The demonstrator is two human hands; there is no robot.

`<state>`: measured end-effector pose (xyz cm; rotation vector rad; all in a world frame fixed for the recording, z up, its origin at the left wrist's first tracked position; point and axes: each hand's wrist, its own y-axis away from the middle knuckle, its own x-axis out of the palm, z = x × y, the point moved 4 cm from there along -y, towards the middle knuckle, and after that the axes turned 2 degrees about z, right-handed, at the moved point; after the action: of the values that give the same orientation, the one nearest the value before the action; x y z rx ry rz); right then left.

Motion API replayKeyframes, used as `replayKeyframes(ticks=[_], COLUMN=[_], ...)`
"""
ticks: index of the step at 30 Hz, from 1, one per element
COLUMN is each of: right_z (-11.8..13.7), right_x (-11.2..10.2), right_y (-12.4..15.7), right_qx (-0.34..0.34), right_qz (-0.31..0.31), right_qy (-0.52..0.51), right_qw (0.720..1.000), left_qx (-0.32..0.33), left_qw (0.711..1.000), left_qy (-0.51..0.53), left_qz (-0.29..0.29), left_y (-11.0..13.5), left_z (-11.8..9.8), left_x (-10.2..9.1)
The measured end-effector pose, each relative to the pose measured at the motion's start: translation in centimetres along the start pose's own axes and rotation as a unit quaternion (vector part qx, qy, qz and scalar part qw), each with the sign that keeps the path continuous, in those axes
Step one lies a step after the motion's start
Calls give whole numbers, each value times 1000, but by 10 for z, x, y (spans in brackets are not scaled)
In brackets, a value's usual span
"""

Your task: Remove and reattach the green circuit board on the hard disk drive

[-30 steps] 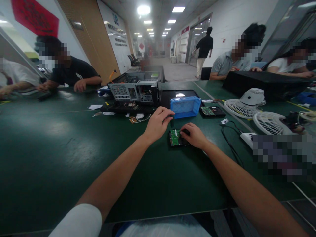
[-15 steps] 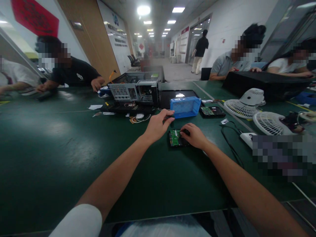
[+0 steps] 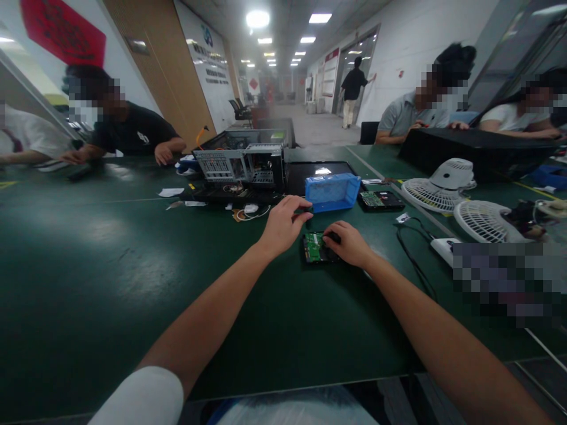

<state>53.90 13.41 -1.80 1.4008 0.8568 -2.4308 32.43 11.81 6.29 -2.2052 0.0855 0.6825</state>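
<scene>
A hard drive [image 3: 312,250] lies flat on the table, its green circuit board facing up. My right hand [image 3: 348,245] is over the drive's right part, fingers curled and fingertips closed together at the board; whatever they pinch is hidden. To the upper left, my left hand [image 3: 286,224] hovers beside the front left corner of a blue plastic bin [image 3: 333,206]. Its thumb and forefinger come together around something small and dark that I cannot make out. The bin is tipped so its open side faces me.
Behind my left hand stands an opened computer case [image 3: 239,165]. A second hard drive [image 3: 381,200] lies right of the bin, near white fan parts [image 3: 436,192] and a power strip [image 3: 444,251] with a black cable. Co-workers sit along both sides of the green table [image 3: 110,295].
My hands and the hard drive stay almost where they were. In the background, a walking person has moved farther off, one arm now stretched to the wall.
</scene>
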Motion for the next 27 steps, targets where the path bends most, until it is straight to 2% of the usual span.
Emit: replayKeyframes(ticks=[12,27], right_z=[1,1], right_x=[0,1], right_y=[0,0], right_qx=[1,-1], right_qz=[5,2], right_qy=[-4,3], right_qw=[1000,1000], left_qx=[-25,39], left_qw=[999,998], left_qy=[30,-37], left_qz=[8,13], left_y=[-1,-3], left_z=[-2,-8], left_x=[0,-4])
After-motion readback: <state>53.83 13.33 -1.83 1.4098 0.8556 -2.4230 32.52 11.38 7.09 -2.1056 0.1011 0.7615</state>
